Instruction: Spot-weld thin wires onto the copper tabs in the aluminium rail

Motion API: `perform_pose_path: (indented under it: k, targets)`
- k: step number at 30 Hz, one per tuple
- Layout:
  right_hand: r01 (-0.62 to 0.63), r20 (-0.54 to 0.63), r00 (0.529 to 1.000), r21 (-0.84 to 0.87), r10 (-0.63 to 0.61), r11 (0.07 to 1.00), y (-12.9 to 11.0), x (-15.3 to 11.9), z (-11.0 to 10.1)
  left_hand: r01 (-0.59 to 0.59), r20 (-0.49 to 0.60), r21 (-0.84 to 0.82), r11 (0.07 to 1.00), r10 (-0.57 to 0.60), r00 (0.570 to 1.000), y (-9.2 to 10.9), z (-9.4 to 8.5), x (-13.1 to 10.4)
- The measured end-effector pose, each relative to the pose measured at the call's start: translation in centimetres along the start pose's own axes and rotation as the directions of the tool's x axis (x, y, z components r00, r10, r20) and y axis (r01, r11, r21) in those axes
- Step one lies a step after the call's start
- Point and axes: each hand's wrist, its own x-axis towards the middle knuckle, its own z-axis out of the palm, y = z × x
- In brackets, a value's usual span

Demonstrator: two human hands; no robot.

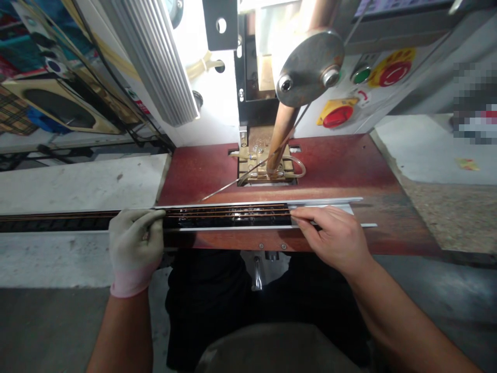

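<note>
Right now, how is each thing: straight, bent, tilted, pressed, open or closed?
Left hand: gloved, fingers curled, tips at the strip; grip unclear
Right hand: bare, finger and thumb pinched on the strip's end
Strip: straight, lying between rails
Rails: straight
Rod: tilted
Wire: slanting
Tube: bent in a loop
Red button: can't tell if pressed
Green button: can't tell if pressed

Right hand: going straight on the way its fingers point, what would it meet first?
The right hand would likely meet the black strip first, right at its fingertips, though depth leaves actual contact unclear. Farther along that line is the gloved left hand.
</note>
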Motion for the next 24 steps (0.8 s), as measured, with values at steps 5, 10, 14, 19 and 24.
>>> perform_pose_path:
  k: [5,10,14,19,24]
  targets:
    - [-0.014,0.033,0.999,0.002,0.013,1.000,-0.1,0.1,-0.2,-0.006,0.037,-0.041,0.999,0.007,0.999,0.0,-0.3,-0.1]
    - [-0.024,0.040,0.999,0.017,0.023,1.000,-0.1,0.0,-0.2,-0.021,0.017,-0.086,0.996,0.022,1.000,0.2,-0.5,-0.6]
    - [-0.009,0.040,0.999,-0.006,0.009,1.000,-0.1,0.1,-0.1,-0.037,0.045,-0.138,0.990,0.044,0.998,-0.1,-0.5,-0.8]
    - [0.030,0.064,0.998,-0.093,-0.024,0.995,-0.3,-0.2,-0.1,-0.049,0.069,-0.128,0.991,0.058,0.996,-0.7,-0.4,-0.8]
    - [0.059,0.142,0.989,-0.102,-0.044,0.993,0.0,-1.0,-0.6,-0.049,0.078,-0.116,0.992,0.058,0.995,-0.7,-0.5,-0.6]
